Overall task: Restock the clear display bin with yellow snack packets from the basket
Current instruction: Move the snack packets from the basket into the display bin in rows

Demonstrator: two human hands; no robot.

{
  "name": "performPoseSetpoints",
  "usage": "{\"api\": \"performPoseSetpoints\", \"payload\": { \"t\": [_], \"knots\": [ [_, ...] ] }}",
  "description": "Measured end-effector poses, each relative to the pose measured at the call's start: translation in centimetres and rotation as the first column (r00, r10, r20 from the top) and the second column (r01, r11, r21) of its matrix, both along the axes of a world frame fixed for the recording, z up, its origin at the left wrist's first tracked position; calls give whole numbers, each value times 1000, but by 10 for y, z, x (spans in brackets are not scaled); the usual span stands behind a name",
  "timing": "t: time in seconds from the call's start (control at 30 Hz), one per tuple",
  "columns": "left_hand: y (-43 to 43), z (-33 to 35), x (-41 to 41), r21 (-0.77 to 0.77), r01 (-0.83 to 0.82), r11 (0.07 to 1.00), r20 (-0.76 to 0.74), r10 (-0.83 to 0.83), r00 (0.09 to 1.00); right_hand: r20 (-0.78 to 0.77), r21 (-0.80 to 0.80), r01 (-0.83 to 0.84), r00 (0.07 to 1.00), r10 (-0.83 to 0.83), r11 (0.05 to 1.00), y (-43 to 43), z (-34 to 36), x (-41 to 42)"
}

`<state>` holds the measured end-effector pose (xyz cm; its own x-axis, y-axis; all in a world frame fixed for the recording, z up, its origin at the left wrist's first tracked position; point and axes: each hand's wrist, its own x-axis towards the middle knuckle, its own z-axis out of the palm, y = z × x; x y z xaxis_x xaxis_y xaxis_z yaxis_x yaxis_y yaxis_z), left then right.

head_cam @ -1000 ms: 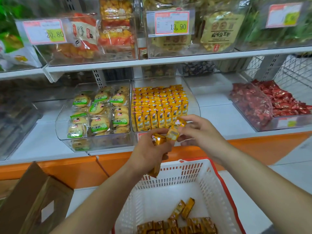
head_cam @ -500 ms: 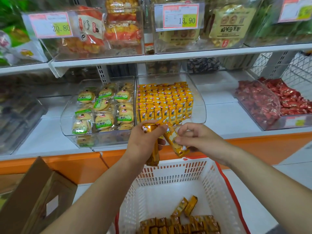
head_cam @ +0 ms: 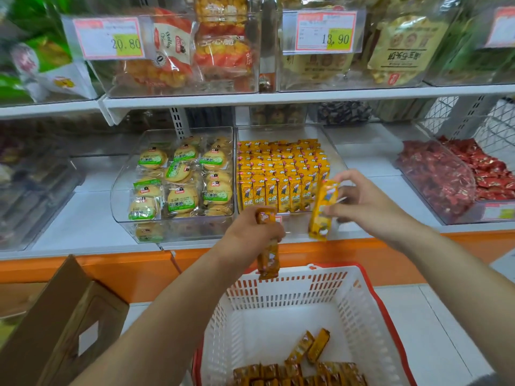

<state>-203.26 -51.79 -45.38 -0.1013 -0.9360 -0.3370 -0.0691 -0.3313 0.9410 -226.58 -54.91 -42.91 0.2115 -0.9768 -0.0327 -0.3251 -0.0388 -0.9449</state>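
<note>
A person's right hand pinches a yellow packet just before the clear bin; left hand grips another packet above the basket

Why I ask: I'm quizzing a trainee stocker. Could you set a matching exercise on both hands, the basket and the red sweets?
1 left hand
2 right hand
3 basket
4 red sweets

A has yellow packets at its bottom
B lie in the far-right lower bin
C pinches an upright packet before the clear display bin
D grips a hanging packet above the basket rim

Pairs: 1-D, 2-C, 3-A, 4-B
</note>
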Motion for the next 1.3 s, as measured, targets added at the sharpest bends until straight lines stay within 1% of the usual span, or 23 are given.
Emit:
{"api": "performPoseSetpoints", "payload": {
  "t": [0.07, 0.13, 0.2, 0.27, 0.3, 0.33, 0.4, 0.43, 0.47, 0.6, 0.63, 0.77, 0.93, 0.97, 1.0, 1.03, 1.07, 1.1, 1.13, 1.17, 1.2, 1.23, 1.3],
  "knots": [
    [-2, -2, 4, 5, 30, 1000, 21, -30, 999, -105, -110, 90, 989, -101, 990, -20, 4, -9],
    [-2, -3, 9, -12, 28, 1000, 42, -27, 999, -251, -228, 133, 949, -190, 965, -44, 5, -13],
    [-3, -3, 12, -32, 8, 999, 57, -6, 998, -408, -315, 80, 888, -211, 946, -66, 5, -11],
    [-2, -1, 15, -39, -3, 999, 53, 5, 999, -543, -352, -34, 821, -174, 935, -86, 3, -8],
    [-2, -1, 16, -38, -5, 999, 47, 7, 999, -620, -353, -91, 768, -160, 931, -95, 2, -6],
    [-3, -1, 17, -35, -5, 999, 38, 6, 999, -707, -357, -136, 686, -172, 924, -105, 1, -5],
    [-5, -2, 19, -33, 0, 999, 28, 1, 1000, -849, -378, -200, 464, -253, 904, -121, -2, -4],
    [-6, -2, 19, -36, 4, 999, 29, -3, 1000, -881, -374, -215, 386, -273, 902, -127, -3, -5],
    [-7, -3, 20, -42, 7, 999, 33, -5, 999, -897, -359, -223, 351, -269, 907, -132, -5, -5],
    [-13, -8, 20, -79, 6, 997, 50, -2, 999, -916, -344, -268, 306, -259, 900, -143, -17, -1],
    [-14, -9, 21, -83, 0, 997, 51, 4, 999, -925, -332, -276, 284, -254, 902, -145, -19, 1],
    [-18, -12, 21, -98, -31, 995, 39, 35, 999, -961, -273, -314, 141, -240, 909, -150, -29, 6],
    [-23, -13, 14, -105, -75, 992, 15, 77, 997, -959, -280, -388, 75, -273, 878, -146, -28, 7],
    [-22, -13, 12, -103, -89, 991, 10, 91, 996, -959, -282, -380, 82, -272, 881, -142, -24, 8],
    [-22, -13, 10, -101, -98, 990, 9, 100, 995, -955, -296, -359, 114, -274, 885, -134, -20, 8],
    [-21, -13, 9, -99, -100, 990, 15, 102, 995, -937, -341, -330, 193, -291, 880, -124, -16, 8],
    [-21, -12, 8, -100, -97, 990, 26, 100, 995, -890, -411, -285, 333, -312, 866, -111, -13, 8],
    [-19, -12, 7, -106, -91, 990, 34, 95, 995, -794, -472, -211, 524, -308, 856, -95, -11, 7],
    [-18, -12, 6, -115, -85, 990, 37, 90, 995, -646, -481, -116, 718, -261, 869, -77, -9, 7],
    [-17, -12, 5, -124, -76, 989, 40, 82, 996, -472, -427, -37, 861, -188, 903, -58, -9, 8],
    [-15, -12, 4, -131, -64, 989, 43, 70, 997, -309, -326, -2, 945, -104, 945, -39, -9, 10],
    [-13, -11, 2, -139, -48, 989, 49, 55, 997, -176, -219, -15, 984, -24, 976, -22, -11, 13],
    [-8, -9, -3, -163, -3, 987, 70, 15, 997, -16, -56, -104, 995, 103, 993, 2, -13, 21]
  ]
}}
